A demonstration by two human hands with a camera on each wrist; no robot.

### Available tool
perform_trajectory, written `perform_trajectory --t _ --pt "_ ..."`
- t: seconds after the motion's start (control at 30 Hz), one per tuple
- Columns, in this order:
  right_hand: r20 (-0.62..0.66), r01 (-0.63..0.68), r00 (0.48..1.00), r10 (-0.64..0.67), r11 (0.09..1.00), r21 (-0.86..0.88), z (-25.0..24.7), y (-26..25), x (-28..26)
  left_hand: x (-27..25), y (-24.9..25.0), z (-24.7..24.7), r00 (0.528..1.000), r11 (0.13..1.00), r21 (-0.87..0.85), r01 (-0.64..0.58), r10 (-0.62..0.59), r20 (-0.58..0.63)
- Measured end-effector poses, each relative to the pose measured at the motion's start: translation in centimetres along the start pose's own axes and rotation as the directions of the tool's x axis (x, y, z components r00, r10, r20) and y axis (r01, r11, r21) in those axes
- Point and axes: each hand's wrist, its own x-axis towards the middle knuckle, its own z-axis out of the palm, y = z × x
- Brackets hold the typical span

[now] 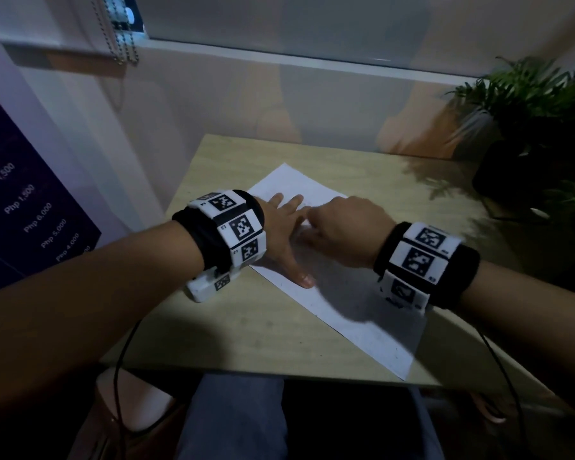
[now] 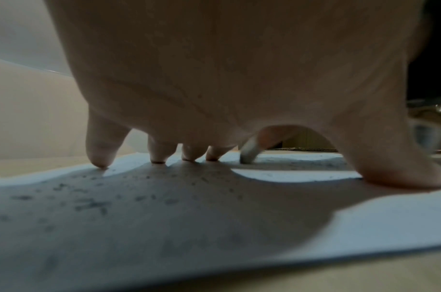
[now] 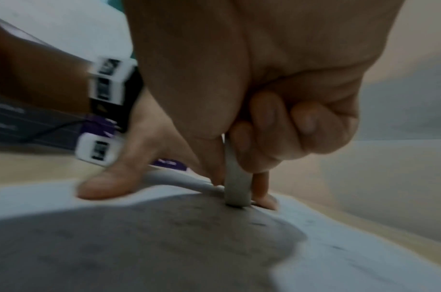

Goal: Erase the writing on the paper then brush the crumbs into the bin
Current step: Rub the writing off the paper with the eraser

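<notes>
A white sheet of paper [image 1: 346, 303] lies askew on the wooden table [image 1: 246, 327]. My left hand [image 1: 286, 224] lies flat on the sheet with fingers spread, pressing it down; in the left wrist view its fingertips [image 2: 159, 156] and thumb touch the paper [image 2: 364, 221]. My right hand [image 1: 342, 227] pinches a whitish eraser [image 3: 237, 185] between thumb and fingers, its lower end on the paper [image 3: 364, 256], just right of the left fingers. The eraser [image 2: 249, 152] also shows past the left palm. Dark crumbs [image 2: 94, 203] dot the sheet. No bin is in view.
A potted plant [image 1: 538, 127] in a dark pot stands at the table's back right corner. A wall and window sill run behind the table, a dark poster [image 1: 20, 207] hangs at the left. My legs are under the near edge.
</notes>
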Motion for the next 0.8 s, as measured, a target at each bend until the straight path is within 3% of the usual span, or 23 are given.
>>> perform_trajectory --t 0.1,0.27,0.37,0.43,0.63,0.8 --pt "0.100 0.022 0.994 -0.036 0.989 0.146 -0.2 0.3 -0.1 0.1 -0.1 0.0 1.000 1.000 -0.017 -0.008 0.008 0.012" --pt "-0.005 -0.136 0.991 0.136 0.990 -0.039 0.3 2.8 1.6 0.3 -0.5 0.7 1.000 1.000 0.013 0.005 -0.005 -0.001" --pt "-0.041 -0.027 0.999 0.025 0.999 -0.044 0.7 0.9 0.0 0.2 -0.3 0.4 1.000 1.000 0.018 0.001 -0.001 -0.014" --pt "-0.004 0.033 0.999 -0.033 0.998 0.045 1.0 0.5 -0.7 0.3 -0.2 0.3 1.000 1.000 0.008 -0.005 0.005 -0.003" --pt "-0.045 -0.102 0.994 0.104 0.994 0.039 1.1 3.3 0.3 0.3 -1.2 0.4 0.999 1.000 0.003 -0.017 0.017 0.042" --pt "0.069 -0.030 0.998 0.012 0.967 0.255 1.4 2.5 -0.3 -0.3 -1.0 0.0 0.999 1.000 0.013 0.025 -0.025 0.044"
